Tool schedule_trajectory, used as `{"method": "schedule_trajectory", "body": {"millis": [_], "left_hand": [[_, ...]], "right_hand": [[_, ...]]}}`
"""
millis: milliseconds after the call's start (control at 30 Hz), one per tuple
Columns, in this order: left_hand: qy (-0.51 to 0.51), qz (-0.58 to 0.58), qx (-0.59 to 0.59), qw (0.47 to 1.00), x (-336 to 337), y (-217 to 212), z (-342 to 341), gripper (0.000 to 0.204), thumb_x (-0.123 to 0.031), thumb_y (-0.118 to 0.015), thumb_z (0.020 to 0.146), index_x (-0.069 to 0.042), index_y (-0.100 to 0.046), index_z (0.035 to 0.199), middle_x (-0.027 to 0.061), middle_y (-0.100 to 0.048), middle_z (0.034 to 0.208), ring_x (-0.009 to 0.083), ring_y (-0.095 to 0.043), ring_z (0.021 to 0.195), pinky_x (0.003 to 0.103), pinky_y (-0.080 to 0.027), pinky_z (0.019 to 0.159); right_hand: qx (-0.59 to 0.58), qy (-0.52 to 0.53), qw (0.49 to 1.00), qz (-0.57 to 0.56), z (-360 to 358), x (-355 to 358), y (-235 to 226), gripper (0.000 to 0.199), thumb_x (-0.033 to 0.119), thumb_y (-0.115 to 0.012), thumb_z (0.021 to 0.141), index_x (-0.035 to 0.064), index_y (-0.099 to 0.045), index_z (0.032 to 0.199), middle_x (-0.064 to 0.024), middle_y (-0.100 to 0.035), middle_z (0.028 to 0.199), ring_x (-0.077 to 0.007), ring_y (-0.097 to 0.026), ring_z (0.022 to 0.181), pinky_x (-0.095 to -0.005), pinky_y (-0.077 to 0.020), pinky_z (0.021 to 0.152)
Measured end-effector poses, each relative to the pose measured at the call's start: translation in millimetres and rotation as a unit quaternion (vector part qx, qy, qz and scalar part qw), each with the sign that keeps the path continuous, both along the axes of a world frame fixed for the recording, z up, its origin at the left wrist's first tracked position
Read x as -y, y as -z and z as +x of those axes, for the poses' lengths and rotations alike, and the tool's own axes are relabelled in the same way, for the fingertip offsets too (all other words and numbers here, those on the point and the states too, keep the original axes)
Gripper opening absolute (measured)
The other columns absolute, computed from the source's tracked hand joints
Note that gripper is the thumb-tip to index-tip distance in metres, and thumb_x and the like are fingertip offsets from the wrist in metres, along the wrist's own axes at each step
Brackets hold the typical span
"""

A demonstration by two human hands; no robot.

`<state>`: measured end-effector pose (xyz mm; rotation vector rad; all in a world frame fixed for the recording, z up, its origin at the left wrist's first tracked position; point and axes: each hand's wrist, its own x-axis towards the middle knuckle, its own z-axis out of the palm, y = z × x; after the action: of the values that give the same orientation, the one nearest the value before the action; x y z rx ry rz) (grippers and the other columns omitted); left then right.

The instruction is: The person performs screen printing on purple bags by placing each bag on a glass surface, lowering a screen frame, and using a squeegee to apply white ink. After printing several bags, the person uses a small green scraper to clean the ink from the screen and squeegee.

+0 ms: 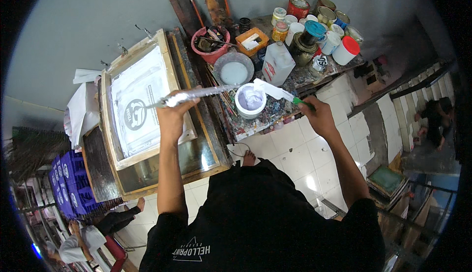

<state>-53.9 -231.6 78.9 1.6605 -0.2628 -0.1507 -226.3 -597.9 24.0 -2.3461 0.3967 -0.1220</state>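
- The left hand [172, 117] is clenched around a long ink-smeared scraper [196, 95], held level over the right edge of the wooden printing frame [162, 41].
- The right hand [319, 117] is clenched on the green handle of a white-bladed spatula [275, 92], its blade resting above the white ink tub [250, 100].
- The tub is set at the front edge of the paint-stained worktop [255, 122], near a white jug [278, 63].
- The tub is judged light, tippable and slippery with ink; a grip around its wall is advised.

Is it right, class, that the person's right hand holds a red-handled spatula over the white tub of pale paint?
Not quite. In the head view the right hand holds a spatula over the white tub of pale paint, but its handle is green, not red.
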Motion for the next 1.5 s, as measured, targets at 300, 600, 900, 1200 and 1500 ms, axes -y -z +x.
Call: {"method": "schedule_trajectory", "body": {"millis": [300, 600, 900, 1200, 1500], "left_hand": [[0.030, -0.136, 0.208, 0.968, 7, 50, -9, 0.024, 0.001, -0.074, 0.079, 0.005, -0.073, 0.103, 0.0231, -0.071, 0.113, 0.0394, -0.062, 0.120, 0.054, -0.039, 0.112], [-0.079, -0.111, 0.302, 0.943, -32, -5, -9, 0.029, 0.000, -0.078, 0.076, -0.001, -0.075, 0.105, 0.0199, -0.072, 0.115, 0.0400, -0.057, 0.128, 0.051, -0.040, 0.112], [-0.154, -0.115, 0.352, 0.916, -119, -29, 10, 0.029, -0.002, -0.078, 0.078, -0.002, -0.075, 0.107, 0.0195, -0.071, 0.117, 0.0402, -0.055, 0.129, 0.050, -0.040, 0.112], [-0.199, -0.143, 0.344, 0.906, -222, -24, 32, 0.029, -0.001, -0.075, 0.080, 0.000, -0.074, 0.108, 0.0208, -0.071, 0.117, 0.0375, -0.057, 0.128, 0.049, -0.041, 0.113], [-0.187, -0.178, 0.345, 0.902, -274, -2, 49, 0.031, -0.007, -0.075, 0.084, 0.004, -0.070, 0.112, 0.0248, -0.068, 0.120, 0.0421, -0.054, 0.130, 0.053, -0.037, 0.115]], "right_hand": [[0.103, 0.033, 0.945, 0.308, -1, -39, -20, 0.021, 0.022, -0.067, 0.096, 0.0023, -0.065, 0.104, -0.0005, -0.064, 0.078, -0.0066, -0.056, 0.069, -0.0230, -0.0426, 0.061], [0.233, -0.079, 0.859, 0.450, 81, -153, -28, 0.027, -0.001, -0.066, 0.093, -0.0009, -0.059, 0.119, -0.0065, -0.066, 0.109, -0.0124, -0.061, 0.103, -0.0270, -0.0494, 0.090], [0.348, -0.132, 0.804, 0.463, 147, -310, -32, 0.032, -0.013, -0.062, 0.091, 0.0008, -0.057, 0.119, -0.0076, -0.056, 0.111, -0.0134, -0.057, 0.107, -0.0259, -0.0491, 0.091], [0.287, -0.175, 0.869, 0.364, 151, -382, -24, 0.026, -0.013, -0.067, 0.086, -0.0041, -0.060, 0.110, -0.0104, -0.058, 0.107, -0.0164, -0.059, 0.099, -0.0296, -0.0468, 0.090], [0.280, -0.211, 0.913, 0.210, 146, -390, -24, 0.025, -0.008, -0.070, 0.087, -0.0032, -0.061, 0.109, -0.0121, -0.061, 0.107, -0.0169, -0.060, 0.097, -0.0286, -0.0482, 0.086]]}}
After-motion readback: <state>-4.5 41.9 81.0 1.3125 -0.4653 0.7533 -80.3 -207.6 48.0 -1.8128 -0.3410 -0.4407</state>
